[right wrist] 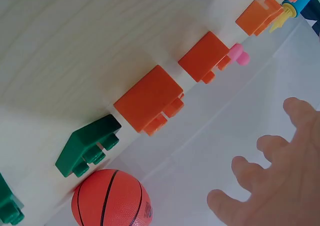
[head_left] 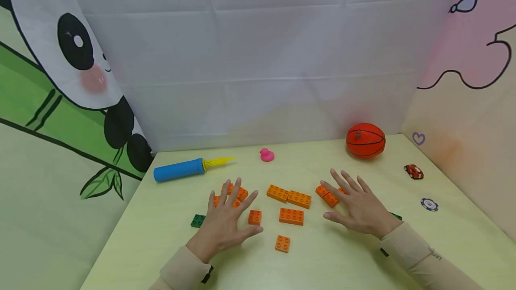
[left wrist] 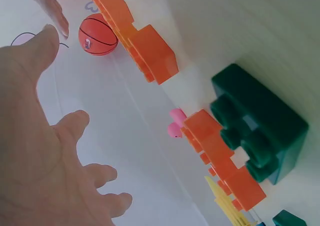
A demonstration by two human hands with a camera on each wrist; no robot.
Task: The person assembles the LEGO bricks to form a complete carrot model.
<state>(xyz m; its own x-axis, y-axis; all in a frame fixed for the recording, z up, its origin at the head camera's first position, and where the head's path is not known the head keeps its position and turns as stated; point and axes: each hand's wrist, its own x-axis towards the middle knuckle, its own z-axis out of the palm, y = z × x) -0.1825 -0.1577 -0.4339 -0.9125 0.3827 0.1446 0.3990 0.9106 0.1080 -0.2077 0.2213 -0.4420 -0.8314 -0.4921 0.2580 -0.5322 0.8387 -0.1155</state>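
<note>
Hands (head_left: 222,227) (head_left: 360,209), 2, near orange bricks (head_left: 291,216)

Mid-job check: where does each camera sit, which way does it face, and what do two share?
Head: on the person's head, facing forward and down over the table; left hand, right hand and both sleeves show.
Left wrist: on that wrist, tilted, facing orange bricks, a green brick and the white backdrop; part of the left hand and the right hand's edge show.
Right wrist: on that wrist, tilted, facing bricks and the basketball; right-hand fingers show.
Shared: both wrist views include the basketball and pink duck.
</note>
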